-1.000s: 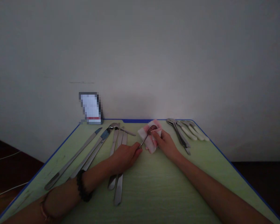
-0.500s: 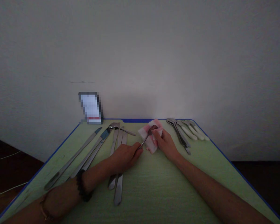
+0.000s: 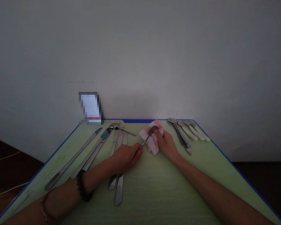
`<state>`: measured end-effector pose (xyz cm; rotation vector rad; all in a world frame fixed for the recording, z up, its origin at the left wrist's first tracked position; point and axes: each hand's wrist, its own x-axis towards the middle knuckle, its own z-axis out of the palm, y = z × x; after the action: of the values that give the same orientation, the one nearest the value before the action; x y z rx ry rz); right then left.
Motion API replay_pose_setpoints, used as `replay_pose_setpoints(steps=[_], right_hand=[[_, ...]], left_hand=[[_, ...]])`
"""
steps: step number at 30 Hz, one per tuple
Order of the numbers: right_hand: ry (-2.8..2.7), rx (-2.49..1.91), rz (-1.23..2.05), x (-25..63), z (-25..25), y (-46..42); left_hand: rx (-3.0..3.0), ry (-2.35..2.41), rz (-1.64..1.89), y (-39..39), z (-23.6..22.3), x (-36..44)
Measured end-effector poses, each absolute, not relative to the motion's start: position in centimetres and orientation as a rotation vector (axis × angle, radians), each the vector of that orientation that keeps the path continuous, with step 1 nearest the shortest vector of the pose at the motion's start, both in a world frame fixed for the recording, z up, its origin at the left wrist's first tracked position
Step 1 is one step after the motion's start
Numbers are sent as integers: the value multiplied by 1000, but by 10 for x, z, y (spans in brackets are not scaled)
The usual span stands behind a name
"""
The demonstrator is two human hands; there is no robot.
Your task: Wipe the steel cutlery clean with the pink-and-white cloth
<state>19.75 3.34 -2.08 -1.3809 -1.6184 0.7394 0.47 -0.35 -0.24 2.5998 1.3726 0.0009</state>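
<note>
My left hand [image 3: 127, 157] is closed round the handle of a metal spoon [image 3: 152, 129], whose bowl points away from me to the right. Behind and beneath the bowl spreads a pink and white cloth [image 3: 145, 134]. My right hand [image 3: 166, 144] grips the cloth's right side, its thumb close to the spoon's bowl. Under and beyond my left hand lie several table knives [image 3: 119, 190], partly covered by the hand. Another spoon [image 3: 124, 130] rests across their far ends.
More long knives [image 3: 72, 161] lie on the green table [image 3: 159, 193] at left. A stack of spoons [image 3: 181, 137] and several white-handled utensils [image 3: 192, 134] sit at the far right. A blurred screen device [image 3: 91, 107] leans against the wall [image 3: 140, 62].
My right thumb and the cloth have shifted slightly, and more of the spoon's bowl shows. The left hand stays in place.
</note>
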Motion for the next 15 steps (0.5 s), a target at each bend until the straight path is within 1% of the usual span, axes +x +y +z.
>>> replay_pose_setpoints(steps=[15], right_hand=[[-1519,-1278,957,194,-19,30]], left_hand=[[2591,1397,0,-6,0,5]])
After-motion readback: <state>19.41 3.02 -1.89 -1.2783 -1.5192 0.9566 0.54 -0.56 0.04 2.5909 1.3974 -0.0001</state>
